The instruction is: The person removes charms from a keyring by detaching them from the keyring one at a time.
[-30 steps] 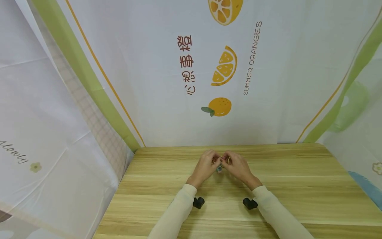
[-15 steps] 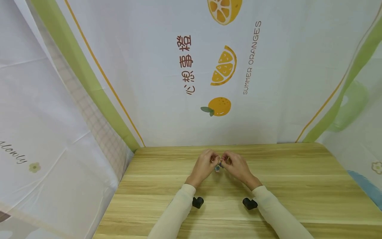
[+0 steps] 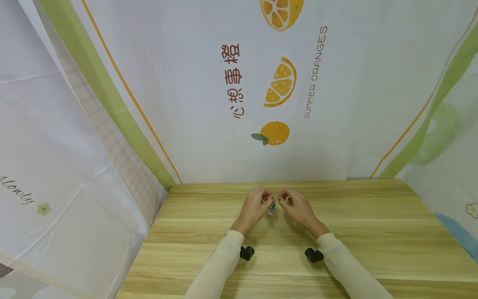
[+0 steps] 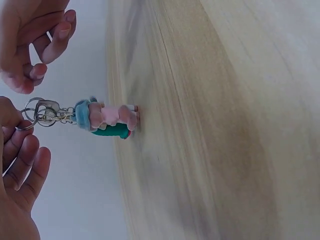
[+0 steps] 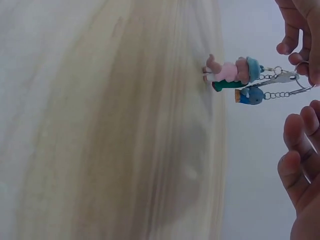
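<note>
My left hand (image 3: 254, 209) pinches a metal split ring of a keychain (image 4: 46, 111) between thumb and fingertips. From it hang short chains with small figurines: a pink-clothed figurine with a light-blue hat (image 4: 111, 115), a green piece (image 4: 112, 131) behind it, and a blue figurine (image 5: 251, 96) on its own chain in the right wrist view. A silver clasp (image 5: 282, 77) hangs among the chains. Close by on the right, my right hand (image 3: 298, 211) is apart from the ring, its fingers loosely bent and nothing visible between them.
Both hands are above a light wood-grain table (image 3: 373, 249). Black wrist-camera mounts (image 3: 247, 253) show beneath the cream sleeves (image 3: 220, 261). A white cloth (image 3: 194, 104) with printed oranges stands behind the table's far edge, and more cloth hangs at both sides.
The blue figurine was by my right fingertips half a second ago and now hangs beside the other figurines under my left hand. A small gap has appeared between the hands.
</note>
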The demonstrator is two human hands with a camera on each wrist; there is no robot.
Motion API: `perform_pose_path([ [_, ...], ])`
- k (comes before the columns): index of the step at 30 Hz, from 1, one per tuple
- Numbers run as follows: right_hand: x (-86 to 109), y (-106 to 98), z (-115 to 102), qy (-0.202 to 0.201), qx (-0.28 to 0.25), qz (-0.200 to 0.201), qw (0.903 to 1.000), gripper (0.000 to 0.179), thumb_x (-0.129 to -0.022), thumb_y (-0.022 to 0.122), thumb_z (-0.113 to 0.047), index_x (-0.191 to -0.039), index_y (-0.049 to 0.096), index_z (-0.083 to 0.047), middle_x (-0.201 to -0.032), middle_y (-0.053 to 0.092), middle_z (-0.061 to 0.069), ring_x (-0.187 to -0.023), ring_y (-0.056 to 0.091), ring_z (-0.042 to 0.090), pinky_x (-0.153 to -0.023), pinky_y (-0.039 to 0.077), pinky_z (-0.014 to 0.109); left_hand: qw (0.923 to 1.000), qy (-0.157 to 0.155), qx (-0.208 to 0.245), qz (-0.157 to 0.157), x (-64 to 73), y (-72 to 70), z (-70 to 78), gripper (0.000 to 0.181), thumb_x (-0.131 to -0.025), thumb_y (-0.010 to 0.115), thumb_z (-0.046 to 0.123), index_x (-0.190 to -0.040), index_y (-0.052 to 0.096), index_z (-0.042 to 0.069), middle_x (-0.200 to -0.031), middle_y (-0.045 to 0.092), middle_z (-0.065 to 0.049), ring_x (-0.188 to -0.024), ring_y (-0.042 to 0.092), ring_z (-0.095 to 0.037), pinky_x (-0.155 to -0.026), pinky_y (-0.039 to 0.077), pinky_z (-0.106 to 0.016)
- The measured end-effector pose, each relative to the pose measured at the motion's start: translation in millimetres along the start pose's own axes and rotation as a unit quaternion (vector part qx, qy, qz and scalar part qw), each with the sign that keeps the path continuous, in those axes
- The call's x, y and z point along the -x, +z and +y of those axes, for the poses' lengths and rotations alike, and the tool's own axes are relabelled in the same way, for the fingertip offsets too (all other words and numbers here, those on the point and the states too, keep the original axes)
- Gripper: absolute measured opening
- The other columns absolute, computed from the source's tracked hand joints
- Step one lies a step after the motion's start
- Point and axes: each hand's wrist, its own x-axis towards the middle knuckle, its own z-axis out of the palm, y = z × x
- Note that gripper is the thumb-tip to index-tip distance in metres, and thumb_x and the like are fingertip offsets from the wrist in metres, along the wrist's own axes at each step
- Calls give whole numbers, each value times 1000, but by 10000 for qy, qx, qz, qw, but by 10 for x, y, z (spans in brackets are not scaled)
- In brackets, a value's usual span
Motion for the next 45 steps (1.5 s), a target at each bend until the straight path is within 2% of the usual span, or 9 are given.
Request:
perform_pose_path([
  [5, -36, 11, -14, 61, 74, -177, 9998, 7, -103, 73, -20, -104, 72, -13, -91, 71, -1, -63, 53, 0, -58, 48, 23, 10000, 17, -4, -22, -3, -3, 7, 8, -104, 68, 11, -106, 74, 6, -100, 71, -5, -89, 66, -15, -77, 58, -21],
  [10, -52, 28, -18, 60, 149, -228, 9996, 6, -102, 72, -18, -99, 70, -13, -87, 70, -3, -65, 54, 2, -59, 47, 24, 10000, -25, -5, -92, -1, 9, 26, 8, -105, 68, 12, -105, 74, 7, -101, 71, -5, -90, 66, -15, -78, 58, -21],
  [16, -54, 13, -40, 202, 95, -324, 9992, 8, -100, 74, -17, -97, 68, -13, -81, 66, -4, -65, 54, 5, -58, 47, 24, 9993, -91, -133, -343, -2, 0, 49, 10, -107, 67, 16, -107, 73, 9, -102, 70, -2, -91, 65, -13, -78, 56, -20],
  [21, -56, 27, -30, 87, 82, -307, 9995, 7, -98, 73, -14, -96, 67, -12, -80, 66, -3, -65, 53, 4, -58, 47, 24, 9985, -207, -209, -451, -2, -4, 52, 9, -106, 67, 16, -107, 73, 10, -101, 70, -2, -92, 65, -14, -77, 56, -21],
  [29, -55, 41, -32, -32, -21, -250, 9997, 5, -98, 72, -11, -96, 67, -13, -79, 64, -5, -62, 51, 3, -57, 45, 24, 9987, -280, -257, -338, -18, -15, 24, 8, -106, 67, 15, -108, 73, 10, -104, 71, -3, -91, 67, -14, -77, 56, -21],
  [36, -32, 28, -44, -33, -158, -238, 9996, 4, -100, 70, -11, -96, 68, -12, -84, 66, -3, -64, 52, 3, -57, 45, 24, 9987, -315, -284, -282, -19, -37, 26, 8, -106, 67, 15, -107, 73, 10, -102, 71, -2, -90, 67, -13, -76, 56, -21],
  [45, -35, 23, -65, 332, -113, -235, 9991, 5, -101, 66, -9, -100, 70, -12, -91, 69, 0, -65, 52, 6, -59, 45, 25, 9989, -374, -181, -213, -5, -37, 27, 11, -107, 66, 17, -109, 75, 10, -100, 71, -2, -88, 66, -13, -74, 55, -21],
])
